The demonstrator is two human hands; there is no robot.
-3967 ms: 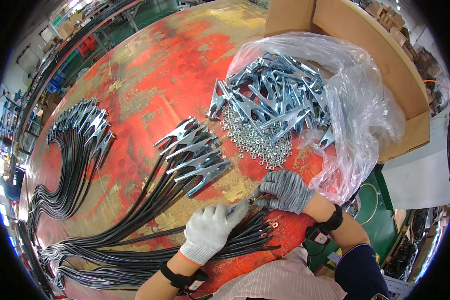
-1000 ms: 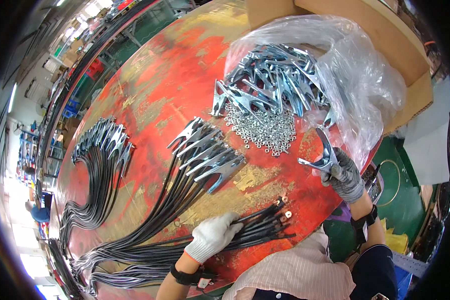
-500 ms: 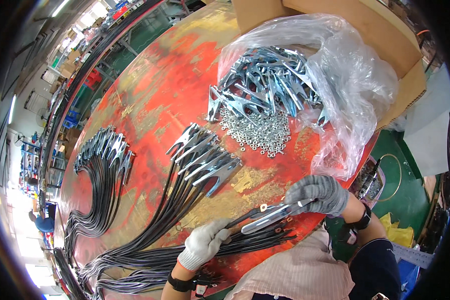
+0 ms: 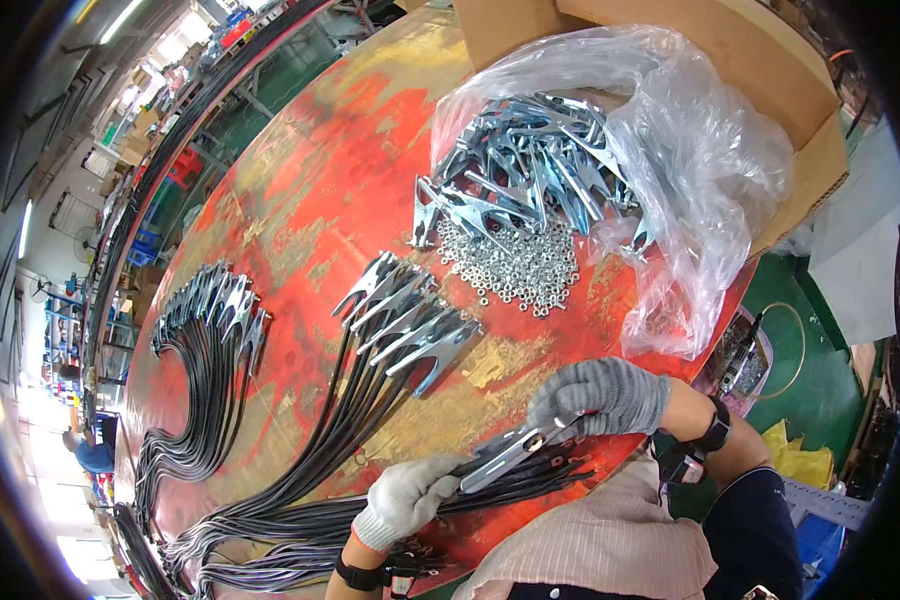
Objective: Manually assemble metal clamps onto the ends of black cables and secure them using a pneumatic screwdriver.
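My left hand, in a white glove, is closed on a black cable near its end. Angled up from that hand toward my other one is a silver metal spring clamp. My right hand, in a grey glove, is closed round the clamp's upper end, and its fingers hide part of it. The cable's tip meets the clamp there, but how they join is hidden. Below both hands lies a bundle of loose black cables on the worn red table.
Two groups of cables with clamps fitted, a left group and a middle group, lie on the table. Beyond are a pile of small nuts, loose clamps, a clear plastic bag and a cardboard box. A person is far left.
My right hand has moved left with the clamp, closer to my left hand. The clamp now overlaps the cable's end, and a nut seen there before is out of sight.
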